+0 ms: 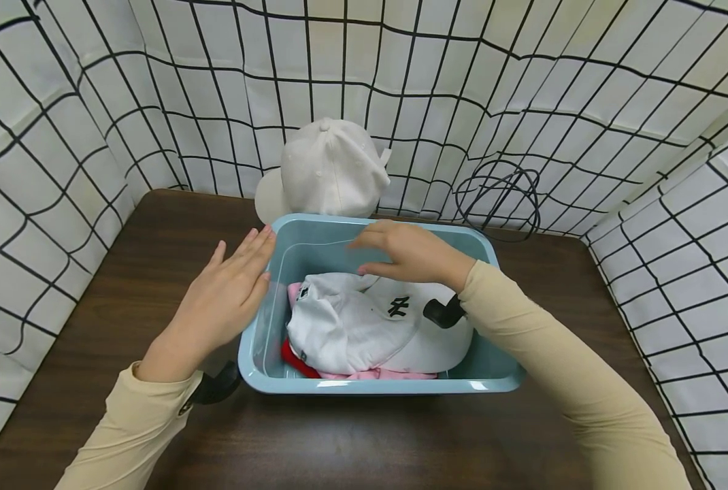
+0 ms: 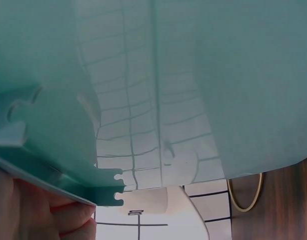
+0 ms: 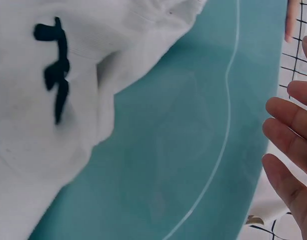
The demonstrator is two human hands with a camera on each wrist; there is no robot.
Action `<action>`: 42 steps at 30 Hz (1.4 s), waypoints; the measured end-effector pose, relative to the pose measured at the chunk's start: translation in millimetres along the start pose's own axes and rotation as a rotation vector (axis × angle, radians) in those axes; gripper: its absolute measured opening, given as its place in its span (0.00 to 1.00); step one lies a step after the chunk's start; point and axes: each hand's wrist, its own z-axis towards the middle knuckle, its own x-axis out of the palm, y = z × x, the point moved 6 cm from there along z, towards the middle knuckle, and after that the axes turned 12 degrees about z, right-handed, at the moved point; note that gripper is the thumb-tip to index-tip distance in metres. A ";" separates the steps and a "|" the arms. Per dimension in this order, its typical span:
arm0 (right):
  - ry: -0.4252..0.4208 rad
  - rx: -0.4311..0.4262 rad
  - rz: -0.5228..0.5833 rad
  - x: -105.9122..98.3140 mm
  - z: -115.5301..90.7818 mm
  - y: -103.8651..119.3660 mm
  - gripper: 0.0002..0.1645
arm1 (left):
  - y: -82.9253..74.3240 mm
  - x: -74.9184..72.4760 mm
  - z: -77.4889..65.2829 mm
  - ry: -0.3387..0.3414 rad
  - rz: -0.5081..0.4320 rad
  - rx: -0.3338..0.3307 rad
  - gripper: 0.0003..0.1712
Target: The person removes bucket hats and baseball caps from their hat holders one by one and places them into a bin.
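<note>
A light blue plastic basin [image 1: 379, 386] stands on the table, with a white cap [image 1: 364, 327] bearing a black emblem inside it. Pink cloth [image 1: 379, 373] and something red [image 1: 299, 358] show beneath that cap. My left hand [image 1: 224, 299] lies along the basin's left rim with its fingers straight; in the left wrist view its fingertips [image 2: 73, 217] are right at the rim. Over the back part of the basin hovers my right hand [image 1: 409, 250], fingers loosely extended and holding nothing. The right wrist view shows its spread fingers [image 3: 293, 117] beside the basin wall [image 3: 193, 135].
A second white cap [image 1: 333, 170] sits behind the basin against the black wire grid [image 1: 431, 88]. Coiled black cable [image 1: 499, 194] hangs at the back right. Grid panels backed with white sheeting enclose the dark wooden table [image 1: 339, 442] at the back and sides.
</note>
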 end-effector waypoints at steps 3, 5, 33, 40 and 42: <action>-0.019 0.014 0.001 -5.3 1.6 -0.6 0.23 | 0.5 -0.3 -1.0 -0.005 -0.002 0.000 0.31; -0.034 0.017 0.001 -8.3 2.7 -1.0 0.23 | 0.7 -0.4 -1.6 -0.006 -0.002 0.000 0.31; -0.379 0.017 0.062 -58.5 39.1 -20.1 0.18 | 3.3 1.1 -2.2 -0.028 -0.012 -0.005 0.31; -0.484 0.075 0.004 -70.8 46.9 -26.6 0.19 | 4.4 0.9 -2.2 -0.008 -0.003 -0.012 0.31; -0.512 0.114 0.000 -72.7 49.0 -29.9 0.19 | 3.8 2.7 -2.7 0.002 -0.005 -0.015 0.31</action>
